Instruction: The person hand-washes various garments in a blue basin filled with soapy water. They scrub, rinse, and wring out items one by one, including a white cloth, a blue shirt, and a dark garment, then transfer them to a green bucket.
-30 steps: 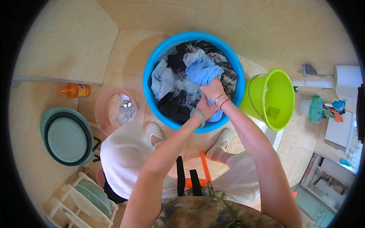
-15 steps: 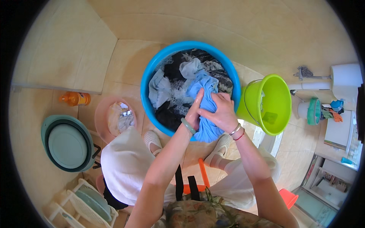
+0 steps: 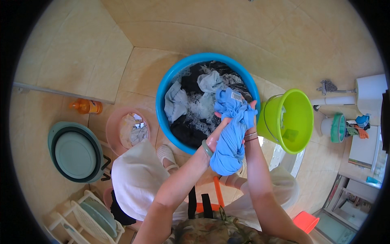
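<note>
A bunched light-blue garment (image 3: 227, 152), wet-looking, lies across both my hands over the near right side of a round blue tub (image 3: 161, 97). My left hand (image 3: 215, 137) grips it from the left, with a green bangle at the wrist. From the right, my right hand (image 3: 250, 128) holds it too, its fingers partly behind the cloth. A white label shows near the garment's far end. Inside the tub, dark clothes (image 3: 187, 132), a pale grey-blue garment (image 3: 176, 101) and another light cloth (image 3: 210, 81) sit in sudsy water.
A lime-green bucket (image 3: 300, 118) stands just right of the tub. To the left are a pink basin (image 3: 111, 140) with light cloths, an orange bottle (image 3: 87, 106) and grey-green basins (image 3: 75, 156). A wall rises behind the tub; a red plastic item (image 3: 306, 221) lies lower right.
The blue garment has come nearer to me and is more gathered, its label now showing. My right hand has shifted from on top of the cloth to its right side.
</note>
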Motion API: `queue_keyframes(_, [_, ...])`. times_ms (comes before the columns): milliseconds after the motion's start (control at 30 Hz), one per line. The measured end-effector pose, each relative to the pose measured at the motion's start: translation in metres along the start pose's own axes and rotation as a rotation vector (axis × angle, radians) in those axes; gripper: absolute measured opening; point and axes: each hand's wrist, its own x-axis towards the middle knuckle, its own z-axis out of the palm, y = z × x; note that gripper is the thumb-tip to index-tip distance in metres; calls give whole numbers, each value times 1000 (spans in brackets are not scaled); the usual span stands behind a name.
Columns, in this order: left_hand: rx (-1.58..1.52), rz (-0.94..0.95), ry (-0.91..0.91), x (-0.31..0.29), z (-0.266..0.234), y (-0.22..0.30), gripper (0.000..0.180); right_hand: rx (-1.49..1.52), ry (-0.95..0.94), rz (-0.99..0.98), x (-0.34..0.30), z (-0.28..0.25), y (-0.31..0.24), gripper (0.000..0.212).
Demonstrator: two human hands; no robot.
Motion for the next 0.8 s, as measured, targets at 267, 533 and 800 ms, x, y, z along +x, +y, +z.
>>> queue_keyframes(267, [620,562,594,4,38,-9,74,-417,148,52,10,11,-29,36])
queue_keyframes(533, [817,447,379,8,34,-4,65,-800,-62,26,3,13,-31,61])
queue_keyframes(800, [224,234,133,0,27,-2,48,-254,-204,56,-9,-1,-14,95])
